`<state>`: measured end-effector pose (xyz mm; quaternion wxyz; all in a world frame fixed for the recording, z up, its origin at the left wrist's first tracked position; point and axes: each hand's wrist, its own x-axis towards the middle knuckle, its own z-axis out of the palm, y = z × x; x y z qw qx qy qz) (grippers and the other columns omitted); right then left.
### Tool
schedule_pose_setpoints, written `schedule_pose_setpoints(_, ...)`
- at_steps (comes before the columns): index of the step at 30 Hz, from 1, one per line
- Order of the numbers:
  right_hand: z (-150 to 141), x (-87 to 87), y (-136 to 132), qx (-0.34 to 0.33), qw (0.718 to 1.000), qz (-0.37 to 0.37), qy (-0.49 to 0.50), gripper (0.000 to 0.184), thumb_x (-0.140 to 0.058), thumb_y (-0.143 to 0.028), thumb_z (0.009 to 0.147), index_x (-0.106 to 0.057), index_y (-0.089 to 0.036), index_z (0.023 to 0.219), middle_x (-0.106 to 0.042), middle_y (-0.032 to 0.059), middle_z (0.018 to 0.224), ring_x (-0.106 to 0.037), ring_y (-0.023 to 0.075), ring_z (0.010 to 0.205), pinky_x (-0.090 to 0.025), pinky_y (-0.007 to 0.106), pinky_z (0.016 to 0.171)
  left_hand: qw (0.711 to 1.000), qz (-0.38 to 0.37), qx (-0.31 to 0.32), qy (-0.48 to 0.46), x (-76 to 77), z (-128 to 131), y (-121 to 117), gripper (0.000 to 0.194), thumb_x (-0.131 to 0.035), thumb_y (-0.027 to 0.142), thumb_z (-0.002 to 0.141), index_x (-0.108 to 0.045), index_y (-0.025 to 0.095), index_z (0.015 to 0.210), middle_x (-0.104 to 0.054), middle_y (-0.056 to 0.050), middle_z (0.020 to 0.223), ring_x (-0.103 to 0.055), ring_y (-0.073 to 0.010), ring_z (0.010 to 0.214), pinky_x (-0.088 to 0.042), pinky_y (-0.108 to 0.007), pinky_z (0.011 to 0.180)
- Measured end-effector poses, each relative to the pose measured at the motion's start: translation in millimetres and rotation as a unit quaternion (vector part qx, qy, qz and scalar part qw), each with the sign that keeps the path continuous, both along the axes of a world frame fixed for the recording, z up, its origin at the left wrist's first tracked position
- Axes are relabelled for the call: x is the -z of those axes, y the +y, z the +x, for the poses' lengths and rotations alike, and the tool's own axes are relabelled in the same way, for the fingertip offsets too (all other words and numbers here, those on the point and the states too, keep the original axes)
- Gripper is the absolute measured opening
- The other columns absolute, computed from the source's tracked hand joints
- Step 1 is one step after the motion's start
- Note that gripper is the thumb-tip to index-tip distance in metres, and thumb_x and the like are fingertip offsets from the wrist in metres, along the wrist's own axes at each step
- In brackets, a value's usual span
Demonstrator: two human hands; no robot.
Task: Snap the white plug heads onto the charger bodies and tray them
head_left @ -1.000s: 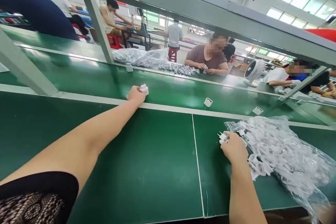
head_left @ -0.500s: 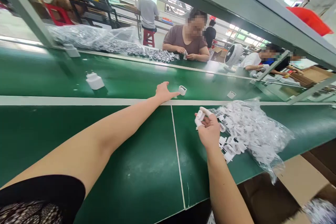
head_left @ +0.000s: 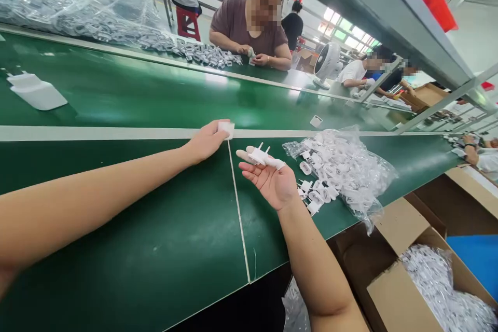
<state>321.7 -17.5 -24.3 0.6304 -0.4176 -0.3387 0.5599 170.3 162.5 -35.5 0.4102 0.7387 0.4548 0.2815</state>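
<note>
My left hand [head_left: 206, 141] reaches across the green bench [head_left: 155, 228] and its fingers close on a small white plug housing [head_left: 226, 128] at the white strip beside the conveyor. My right hand [head_left: 268, 179] is palm up, and a white plug insert with two metal pins [head_left: 260, 155] sits pinched between its thumb and taped fingertips. Just right of that hand lies a clear plastic bag of several white plug parts [head_left: 342, 171], some spilled out on the bench.
A finished white charger [head_left: 36, 92] rides the conveyor belt [head_left: 155, 93] at left, and another small housing [head_left: 316, 121] at right. Co-workers sit across the belt near a white fan [head_left: 327, 62]. Cardboard boxes [head_left: 408, 270] of white parts stand below the bench edge.
My left hand let the assembled charger go onto the belt, then reached right and took a white housing. My right hand lifted a pinned insert from the bag and turned palm up.
</note>
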Motion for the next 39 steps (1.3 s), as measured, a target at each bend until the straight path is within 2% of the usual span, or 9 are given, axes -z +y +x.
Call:
schedule_pose_setpoints(3,-11.4,3.6,-2.8,-0.043,0.999,0.006,-0.027,0.046,-0.063,-0.046,0.093,-0.081,-0.018,0.125,-0.082,0.016,0.143,-0.086,0.0306,0.117,-0.071,0.047,0.102,0.997,-0.057,0.051,-0.01,10.5,-73.0,-45.0,0.067,-0.073,0.053,0.089,-0.066,0.02,0.146,-0.086,-0.009,0.114,-0.08,-0.0348,0.114,-0.063,-0.048,0.108)
schedule_pose_setpoints(6,-25.0,7.3,-6.2,-0.053,0.995,-0.017,-0.088,0.044,-0.072,-0.045,0.088,-0.082,-0.019,0.123,-0.08,0.0151,0.147,-0.083,0.0296,0.117,-0.071,0.043,0.095,0.989,-0.075,0.116,-0.044,19.9,-132.2,-89.5,0.061,-0.079,0.071,0.09,-0.07,0.027,0.131,-0.085,-0.011,0.129,-0.081,-0.033,0.111,-0.068,-0.045,0.097)
schedule_pose_setpoints(9,-36.7,9.8,-9.8,-0.052,0.987,-0.05,-0.145,0.044,-0.083,-0.042,0.079,-0.084,-0.021,0.118,-0.085,0.012,0.135,-0.08,0.0261,0.108,-0.067,0.037,0.084,0.984,-0.062,0.155,-0.065,29.1,-160.5,-122.7,0.049,-0.075,0.069,0.1,-0.071,0.032,0.131,-0.081,-0.009,0.14,-0.081,-0.0286,0.106,-0.069,-0.04,0.091)
schedule_pose_setpoints(17,-59.5,7.4,-12.3,-0.037,0.974,-0.047,-0.216,0.051,-0.11,-0.027,0.048,-0.068,-0.024,0.077,-0.072,-0.0056,0.077,-0.064,0.0131,0.07,-0.055,0.029,0.068,0.989,-0.034,0.145,-0.019,34.0,-159.5,-145.5,0.052,-0.069,0.061,0.102,-0.073,0.033,0.145,-0.071,-0.01,0.147,-0.065,-0.0358,0.136,-0.063,-0.049,0.108)
schedule_pose_setpoints(20,-66.2,3.9,-15.2,-0.017,0.962,-0.053,-0.267,0.042,-0.108,-0.037,0.058,-0.077,-0.026,0.084,-0.071,-0.0044,0.075,-0.066,0.0157,0.072,-0.058,0.034,0.073,0.99,-0.04,0.134,-0.027,27.7,-164.5,-144.7,0.069,-0.079,0.064,0.093,-0.067,0.031,0.153,-0.065,-0.011,0.155,-0.059,-0.0373,0.145,-0.06,-0.049,0.114)
schedule_pose_setpoints(25,-77.1,-15.9,-19.4,-0.012,0.884,0.064,-0.463,0.013,-0.095,-0.036,0.083,-0.091,-0.034,0.096,-0.08,0.0035,0.109,-0.07,0.0205,0.095,-0.061,0.037,0.08,0.988,-0.012,0.153,-0.032,24.7,-171.7,-136.4,0.044,-0.075,0.061,0.097,-0.082,0.031,0.127,-0.079,-0.006,0.119,-0.071,-0.0305,0.111,-0.061,-0.041,0.098)
schedule_pose_setpoints(29,-88.3,-27.5,-17.2,-0.059,0.833,0.155,-0.528,0.017,-0.087,-0.028,0.095,-0.091,-0.035,0.11,-0.074,-0.0009,0.093,-0.064,0.0143,0.076,-0.06,0.032,0.072,0.985,0.028,0.161,-0.06,29.1,-167.8,-130.9,0.035,-0.071,0.053,0.096,-0.086,0.029,0.117,-0.081,-0.004,0.117,-0.072,-0.0283,0.11,-0.06,-0.038,0.097)
schedule_pose_setpoints(33,-94.9,-16.9,-16.6,-0.028,0.799,0.218,-0.56,0.023,-0.077,-0.022,0.102,-0.087,-0.032,0.121,-0.077,-0.0002,0.095,-0.069,0.0153,0.079,-0.062,0.033,0.076,0.985,0.045,0.149,-0.079,35.2,-163.9,-131.2,0.036,-0.07,0.057,0.094,-0.086,0.027,0.105,-0.081,-0.005,0.108,-0.072,-0.0279,0.103,-0.06,-0.037,0.09)
schedule_pose_setpoints(39,-94.6,-2.8,-19.5,-0.001,0.74,0.29,-0.607,0.021,-0.075,-0.019,0.104,-0.081,-0.03,0.121,-0.084,0.0029,0.102,-0.076,0.0203,0.088,-0.063,0.039,0.079,0.983,0.043,0.159,-0.086,33.1,-166.1,-136.9,0.027,-0.067,0.043,0.1,-0.086,0.028,0.113,-0.082,-0.003,0.116,-0.071,-0.0264,0.112,-0.058,-0.036,0.099)
